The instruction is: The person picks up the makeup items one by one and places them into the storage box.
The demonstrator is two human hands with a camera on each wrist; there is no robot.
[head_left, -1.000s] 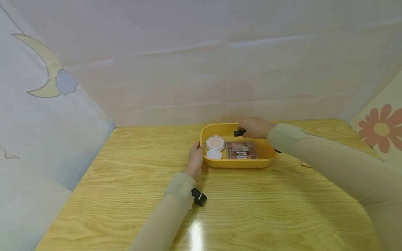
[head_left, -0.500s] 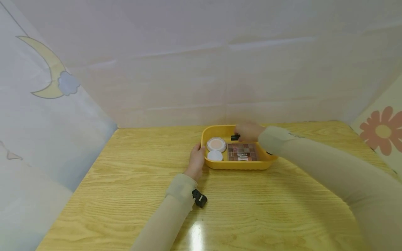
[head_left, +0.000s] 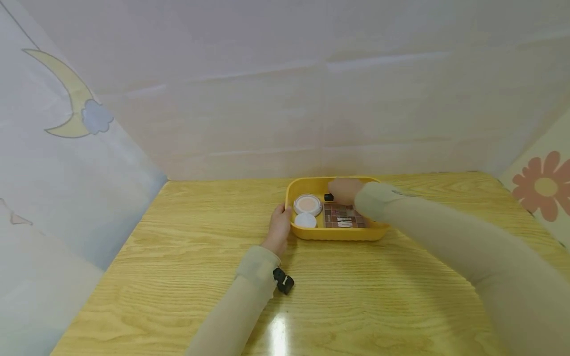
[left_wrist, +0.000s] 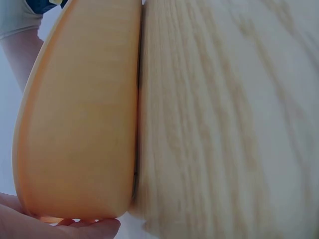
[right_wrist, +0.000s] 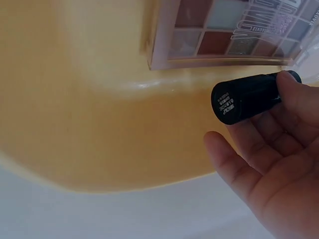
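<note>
Nearly done packing, by the look of it. Right hand (right_wrist: 271, 164) pinching the black lipstick tube (right_wrist: 246, 97) low inside the yellow tray (head_left: 338, 232), beside the eyeshadow palette (head_left: 343, 216); not set down yet. Left hand (head_left: 279, 228) gripping the tray's left rim.

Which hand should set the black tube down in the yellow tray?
Right. The right hand holds the black tube just above the yellow tray; the left hand grips its rim.
</note>
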